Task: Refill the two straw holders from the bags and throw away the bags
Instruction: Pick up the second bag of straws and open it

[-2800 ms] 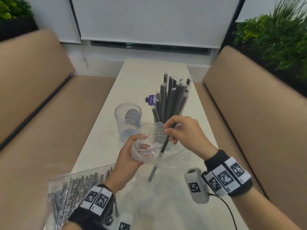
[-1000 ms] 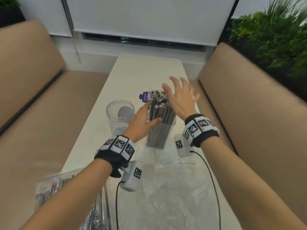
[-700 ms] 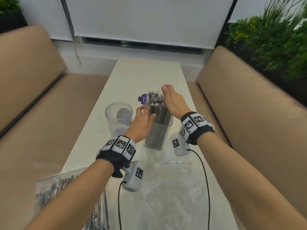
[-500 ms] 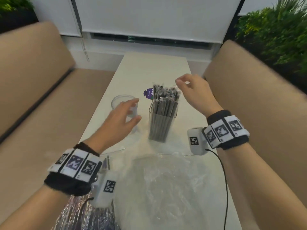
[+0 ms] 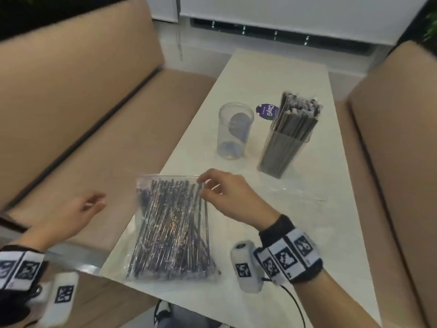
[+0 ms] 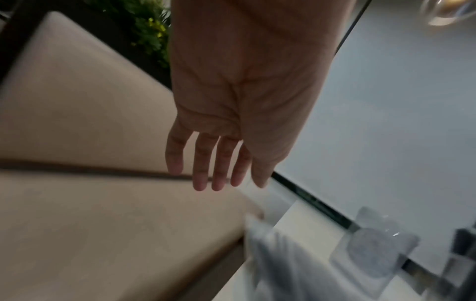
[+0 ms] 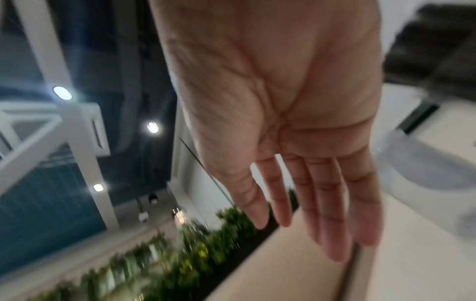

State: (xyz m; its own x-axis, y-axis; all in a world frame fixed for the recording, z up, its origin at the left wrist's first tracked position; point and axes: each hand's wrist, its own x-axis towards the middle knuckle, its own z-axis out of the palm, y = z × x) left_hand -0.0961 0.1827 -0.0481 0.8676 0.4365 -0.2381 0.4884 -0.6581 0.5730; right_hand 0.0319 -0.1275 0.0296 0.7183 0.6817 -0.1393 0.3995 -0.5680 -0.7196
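A clear bag full of dark wrapped straws (image 5: 172,223) lies at the table's near left edge. My right hand (image 5: 204,185) is at the bag's far right corner with thumb and fingers loosely spread. In the right wrist view its fingers (image 7: 324,213) are straight and hold nothing. My left hand (image 5: 97,201) hovers open over the left bench, apart from the bag, and its fingers (image 6: 219,169) are straight. The square clear holder (image 5: 287,138) stands packed with grey straws. To its left the round clear holder (image 5: 233,131) holds no straws.
An emptied clear bag (image 5: 295,192) lies flat on the white table (image 5: 272,74) in front of the square holder. A purple tag (image 5: 267,111) lies behind the holders. Tan benches (image 5: 94,119) run along both sides of the table.
Both hands have left the filled square holder. The right hand came down to the full bag's far corner and the left swung out over the left bench. My view has turned down and left.
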